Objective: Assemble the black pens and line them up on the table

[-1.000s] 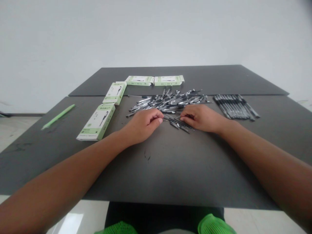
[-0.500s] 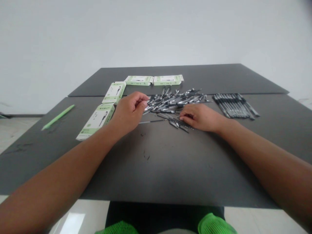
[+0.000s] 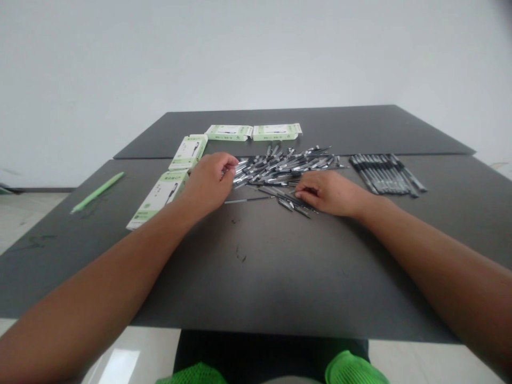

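A loose heap of black and silver pens and pen parts (image 3: 286,166) lies on the dark table (image 3: 280,266). My left hand (image 3: 208,181) rests at the heap's left edge, fingers curled in a pinch on pens there. My right hand (image 3: 328,192) lies at the heap's near side, fingers curled and pinched on a small pen part. A thin refill (image 3: 248,200) lies alone between the two hands.
A tidy row of black pens (image 3: 386,173) lies to the right. Several green and white boxes (image 3: 160,197) (image 3: 189,151) (image 3: 229,132) (image 3: 277,131) stand at the left and behind the heap. A green pen (image 3: 97,191) lies far left. Green shoes (image 3: 352,369) show below the table's near edge.
My left hand left the spot beside my right hand and moved left and away to the heap's left edge. A thin refill now lies bare between them. My right hand stayed put.
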A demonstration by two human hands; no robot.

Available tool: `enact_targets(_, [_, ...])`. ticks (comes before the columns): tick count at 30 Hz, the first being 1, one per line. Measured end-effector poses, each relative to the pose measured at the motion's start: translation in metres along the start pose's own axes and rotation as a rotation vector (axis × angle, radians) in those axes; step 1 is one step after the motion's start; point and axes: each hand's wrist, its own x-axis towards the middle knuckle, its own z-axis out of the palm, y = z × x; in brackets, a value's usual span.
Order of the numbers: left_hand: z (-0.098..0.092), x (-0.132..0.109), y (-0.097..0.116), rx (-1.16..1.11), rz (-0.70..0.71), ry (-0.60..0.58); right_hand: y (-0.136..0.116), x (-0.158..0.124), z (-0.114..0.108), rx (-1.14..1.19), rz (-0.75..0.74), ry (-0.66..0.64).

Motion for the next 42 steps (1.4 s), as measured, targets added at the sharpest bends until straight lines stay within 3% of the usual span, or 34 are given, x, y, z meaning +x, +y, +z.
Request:
enact_targets(8, [0.007,-0.001,-0.005,0.153,0.034,-0.165,-0.001,0.001,-0.001,-0.006,0.001,-0.007])
enact_targets(16, [0.010,0.000,-0.006,0.151,0.012,-0.222,-0.001,0.001,0.000,0.003,0.009,-0.008])
enact_targets(42, [0.004,-0.004,0.004,0.128,0.042,-0.126,-0.003,0.002,-0.002,0.022,0.013,-0.012])
